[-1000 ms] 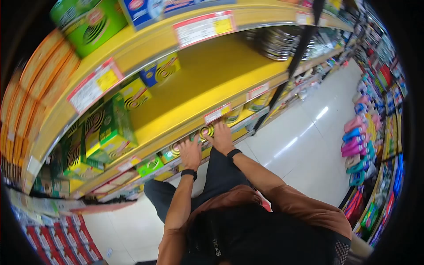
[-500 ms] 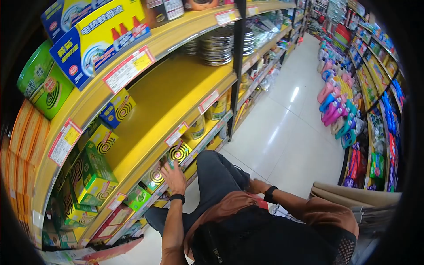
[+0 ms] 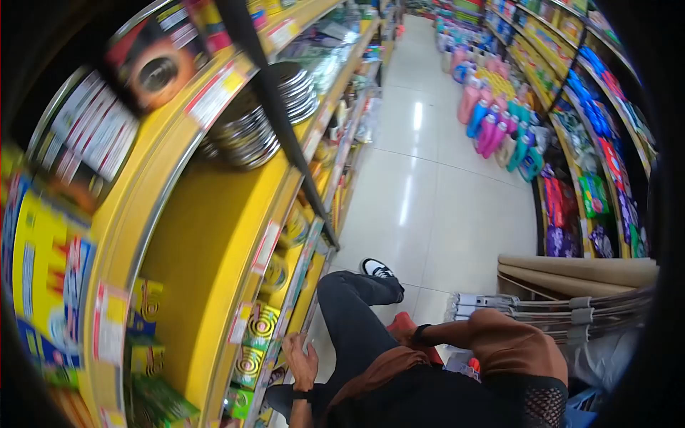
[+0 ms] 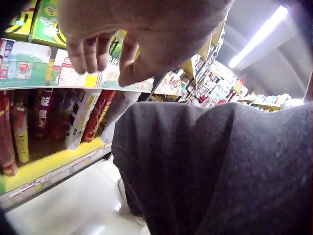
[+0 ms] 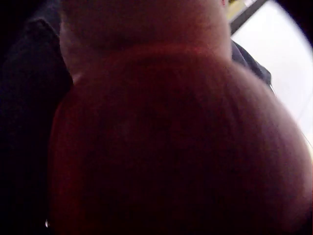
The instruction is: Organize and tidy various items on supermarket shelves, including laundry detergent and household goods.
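My left hand (image 3: 301, 362) hovers at the lower shelf's edge, fingers loosely spread and holding nothing visible. Just left of it, green-and-yellow boxes with spiral prints (image 3: 248, 365) stand in a row. The left wrist view shows the same hand (image 4: 142, 34) with its fingers hanging over the shelf's label strip (image 4: 29, 66). My right hand (image 3: 404, 334) is low beside my thigh, against a red object (image 3: 401, 321); its fingers are mostly hidden, so its grip is unclear. Dark, blurred skin fills most of the right wrist view.
Above the boxes runs a yellow shelf (image 3: 207, 250) with stacked metal discs (image 3: 246, 135). A black post (image 3: 275, 114) rises beside it. Along the aisle floor (image 3: 407, 178) stand colourful bottles (image 3: 492, 128). Folded beige boards (image 3: 571, 274) and metal rods lie at right.
The head view has turned right along the aisle. My right hand has left the boxes and dropped beside my thigh. My left hand has come slightly away from the box fronts.
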A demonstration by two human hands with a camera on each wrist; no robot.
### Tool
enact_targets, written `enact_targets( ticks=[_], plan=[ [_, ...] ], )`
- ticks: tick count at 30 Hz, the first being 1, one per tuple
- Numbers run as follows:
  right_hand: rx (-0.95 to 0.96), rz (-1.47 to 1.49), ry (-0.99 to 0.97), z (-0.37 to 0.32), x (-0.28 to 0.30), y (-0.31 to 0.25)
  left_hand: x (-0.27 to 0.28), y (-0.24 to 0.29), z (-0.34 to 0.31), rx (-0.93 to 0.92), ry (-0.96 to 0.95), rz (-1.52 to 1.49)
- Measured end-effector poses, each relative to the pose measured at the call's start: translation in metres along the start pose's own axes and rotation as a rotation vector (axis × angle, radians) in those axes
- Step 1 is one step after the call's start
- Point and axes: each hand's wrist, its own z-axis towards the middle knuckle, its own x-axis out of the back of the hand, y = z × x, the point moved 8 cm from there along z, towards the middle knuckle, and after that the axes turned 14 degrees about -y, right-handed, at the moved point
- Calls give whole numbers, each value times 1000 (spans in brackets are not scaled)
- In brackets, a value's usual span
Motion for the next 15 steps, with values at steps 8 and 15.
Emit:
enact_targets(
  ticks=[8, 15],
  plan=[
    [-157, 517, 82, -58, 26, -5, -4, -9, 11, 196, -411, -178],
    [-251, 817, 174, -157, 108, 26, -31, 53, 91, 325, -736, -306]
  ],
)
